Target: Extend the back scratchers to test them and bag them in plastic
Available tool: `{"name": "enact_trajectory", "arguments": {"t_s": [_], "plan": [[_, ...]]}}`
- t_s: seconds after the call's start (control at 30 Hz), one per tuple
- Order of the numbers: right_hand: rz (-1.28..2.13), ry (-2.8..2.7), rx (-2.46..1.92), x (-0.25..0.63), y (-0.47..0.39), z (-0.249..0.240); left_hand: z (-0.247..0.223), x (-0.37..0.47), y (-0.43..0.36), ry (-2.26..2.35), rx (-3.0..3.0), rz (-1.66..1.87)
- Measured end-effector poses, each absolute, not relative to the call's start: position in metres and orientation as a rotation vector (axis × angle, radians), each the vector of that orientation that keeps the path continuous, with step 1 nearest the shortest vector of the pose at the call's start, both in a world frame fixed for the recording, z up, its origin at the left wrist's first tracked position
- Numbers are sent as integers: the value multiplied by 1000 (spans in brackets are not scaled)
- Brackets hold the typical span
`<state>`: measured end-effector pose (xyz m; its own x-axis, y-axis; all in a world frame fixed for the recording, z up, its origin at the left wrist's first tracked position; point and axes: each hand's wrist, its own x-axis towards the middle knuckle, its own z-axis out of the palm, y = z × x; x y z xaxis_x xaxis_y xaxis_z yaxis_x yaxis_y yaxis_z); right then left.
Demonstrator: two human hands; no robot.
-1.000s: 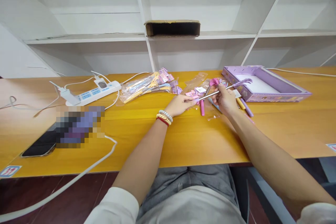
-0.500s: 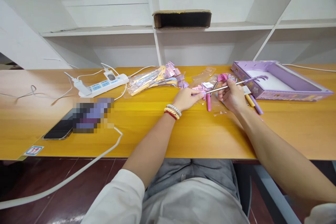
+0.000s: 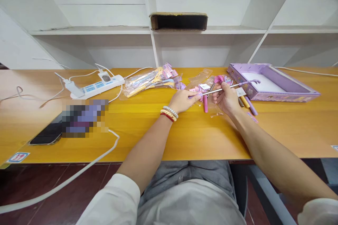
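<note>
My right hand [image 3: 226,97] grips a thin silver pen with a purple curved top [image 3: 239,85], held level above the yellow table. My left hand [image 3: 183,100], with bead bracelets at the wrist, pinches the pen's near tip. Under the hands lie a pink pen [image 3: 205,104], small pink tags [image 3: 196,90] and clear plastic sleeves [image 3: 200,76]. Just right of my right hand rest a yellow pen [image 3: 245,102] and a purple pen [image 3: 250,105].
An open purple box [image 3: 287,94] sits at the right. A bag of packed pens [image 3: 148,81] lies left of the hands. A white power strip [image 3: 96,86] with cables, and a phone [image 3: 43,136], are at the left. White shelves stand behind, holding a cardboard box [image 3: 179,21].
Only the camera view has shifted a little. Both hands keep hold of the silver pen in about the same spot.
</note>
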<state>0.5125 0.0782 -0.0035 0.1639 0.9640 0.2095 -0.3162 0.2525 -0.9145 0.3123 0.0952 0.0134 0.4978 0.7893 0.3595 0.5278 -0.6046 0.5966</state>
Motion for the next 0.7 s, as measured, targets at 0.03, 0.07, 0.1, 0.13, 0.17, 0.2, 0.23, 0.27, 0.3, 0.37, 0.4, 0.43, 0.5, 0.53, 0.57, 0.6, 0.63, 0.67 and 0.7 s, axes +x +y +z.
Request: {"name": "enact_trajectory", "arguments": {"t_s": [0.03,0.07,0.1,0.13,0.17,0.2,0.23,0.27,0.3,0.37,0.4,0.43,0.5,0.53,0.57,0.6,0.63,0.67,0.7], "plan": [[1100,-971,-820,513,79,-4,14,313,95,1084,2326,865],[1110,-966,-794,512,80,-5,13,314,95,1076,2314,863],[1119,-961,-775,512,80,-6,12,315,95,1068,2301,861],[1127,-957,-763,512,81,-7,11,317,94,1063,2288,859],[1132,-955,-757,511,81,-8,10,319,94,1060,2275,858],[1133,-957,-754,511,81,-9,9,321,94,1059,2267,859],[1131,-963,-752,510,82,-9,8,322,94,1056,2262,863],[1127,-970,-749,509,82,-10,7,323,93,1053,2261,869],[1126,-978,-746,508,82,-10,7,323,94,1048,2265,874],[1144,-1001,-748,508,83,-10,7,322,96,1044,2287,872],[1161,-1016,-754,508,84,-11,7,319,97,1055,2299,870],[1173,-1027,-764,510,85,-11,8,317,100,1075,2311,870],[1172,-1003,-792,516,87,-11,8,310,105,1136,2338,882],[1161,-969,-803,520,89,-11,8,308,107,1161,2354,892],[1150,-929,-808,524,90,-11,8,305,109,1169,2371,900],[1146,-890,-810,528,92,-11,8,304,109,1156,2379,913],[1150,-859,-807,532,93,-10,9,303,109,1125,2368,932],[1158,-833,-802,536,93,-9,11,303,108,1080,2333,956],[1164,-808,-795,539,93,-8,13,303,107,1031,2278,981]]}}
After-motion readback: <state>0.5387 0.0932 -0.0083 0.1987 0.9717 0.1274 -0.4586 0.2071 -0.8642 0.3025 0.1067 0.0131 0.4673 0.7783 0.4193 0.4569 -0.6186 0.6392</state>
